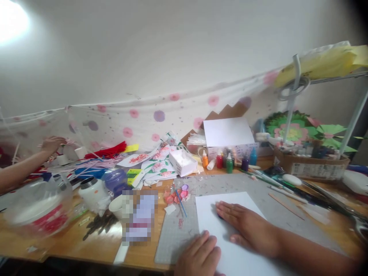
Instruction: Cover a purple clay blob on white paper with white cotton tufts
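Flat across the white sheet, my right hand lies palm down, its fingers stretched out and close together, pointing toward the sheet's far left part, while the thumb stands a little apart below them. My right forearm comes in low from the right and crosses the paper. That hand is spread rather than clenched; a small dark patch shows at the edge under my fingers, and I cannot tell what it is.

My left hand is nearer to me, at the bottom of the view, back upward, fingers bent and pointing away to the upper right. It overlaps the sheet's left edge, just short of my right thumb. Its lower part is cut off, so I cannot tell whether it grips anything.

The sheet lies on the grey mat, its far edge uncovered beyond my right fingers and its near part running between and below my hands. Left of its far left corner, near but apart, are two thin brushes by a pink palette.
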The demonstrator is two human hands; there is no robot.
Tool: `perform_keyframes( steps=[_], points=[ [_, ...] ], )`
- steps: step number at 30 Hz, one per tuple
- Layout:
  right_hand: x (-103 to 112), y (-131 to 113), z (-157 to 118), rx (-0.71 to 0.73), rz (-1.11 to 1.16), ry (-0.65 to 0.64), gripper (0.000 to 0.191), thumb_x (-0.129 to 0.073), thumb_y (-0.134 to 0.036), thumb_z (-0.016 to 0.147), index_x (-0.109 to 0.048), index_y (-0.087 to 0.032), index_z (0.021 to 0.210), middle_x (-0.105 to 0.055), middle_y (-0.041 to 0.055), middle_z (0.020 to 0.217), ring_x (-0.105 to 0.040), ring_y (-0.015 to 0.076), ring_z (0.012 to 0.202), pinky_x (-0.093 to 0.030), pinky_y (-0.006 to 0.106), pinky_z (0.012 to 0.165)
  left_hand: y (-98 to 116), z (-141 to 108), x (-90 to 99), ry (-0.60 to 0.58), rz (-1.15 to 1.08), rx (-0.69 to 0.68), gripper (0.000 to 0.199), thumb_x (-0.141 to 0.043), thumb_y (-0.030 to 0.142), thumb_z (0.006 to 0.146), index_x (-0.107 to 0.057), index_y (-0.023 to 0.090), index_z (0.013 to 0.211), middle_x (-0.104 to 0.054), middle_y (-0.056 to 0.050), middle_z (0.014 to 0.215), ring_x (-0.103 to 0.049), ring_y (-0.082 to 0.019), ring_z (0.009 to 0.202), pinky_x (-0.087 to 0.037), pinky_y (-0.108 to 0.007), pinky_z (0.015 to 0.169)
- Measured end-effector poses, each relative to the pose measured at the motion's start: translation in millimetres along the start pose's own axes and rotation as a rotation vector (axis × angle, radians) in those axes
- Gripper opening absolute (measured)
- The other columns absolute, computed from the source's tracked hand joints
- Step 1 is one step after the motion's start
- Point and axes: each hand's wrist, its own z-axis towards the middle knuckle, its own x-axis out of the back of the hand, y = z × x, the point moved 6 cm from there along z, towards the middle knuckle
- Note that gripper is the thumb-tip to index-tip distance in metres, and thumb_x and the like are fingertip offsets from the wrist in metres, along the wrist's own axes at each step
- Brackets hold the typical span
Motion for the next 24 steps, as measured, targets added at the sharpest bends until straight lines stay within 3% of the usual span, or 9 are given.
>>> perform_keyframes(
  steps=[7,13,19,24],
  points=[
    [-4,-2,-6,-0.013,-0.065,-0.105,0.072,-0.039,-0.052,0.084,-0.008,-0.021,0.141,-0.015,0.0079,0.145,-0.016,0.0269,0.132,-0.020,0.051,0.104,0,1,-0.9,-0.051,0.012,-0.033,0.042,-0.035,0.050,0.086,-0.064,0.019,0.089,-0.066,0.000,0.101,-0.060,-0.016,0.097,-0.051,-0.022,0.080],
    [-3,-2,-8,0.008,-0.094,-0.058,0.072,-0.038,-0.050,0.085,-0.004,-0.020,0.141,-0.013,0.0087,0.145,-0.012,0.0276,0.133,-0.019,0.053,0.103,1,0,-0.5,-0.023,0.010,-0.018,0.043,-0.034,0.050,0.087,-0.064,0.018,0.086,-0.067,-0.001,0.098,-0.061,-0.015,0.096,-0.050,-0.021,0.082],
    [-4,-8,2,0.007,-0.134,-0.050,0.072,-0.037,-0.051,0.085,-0.007,-0.018,0.141,-0.009,0.0115,0.145,-0.009,0.0280,0.133,-0.016,0.054,0.104,1,0,-0.6,-0.030,0.021,-0.030,0.046,-0.033,0.052,0.086,-0.064,0.018,0.088,-0.067,-0.002,0.098,-0.061,-0.016,0.096,-0.051,-0.022,0.081],
    [-6,-18,9,0.056,-0.062,-0.058,0.073,-0.040,-0.051,0.084,-0.009,-0.018,0.140,-0.014,0.0135,0.144,-0.014,0.0283,0.132,-0.013,0.053,0.105,2,1,1.7,0.010,0.030,-0.032,0.044,-0.034,0.051,0.087,-0.064,0.018,0.087,-0.068,-0.001,0.096,-0.062,-0.015,0.093,-0.052,-0.022,0.078]
  ],
)
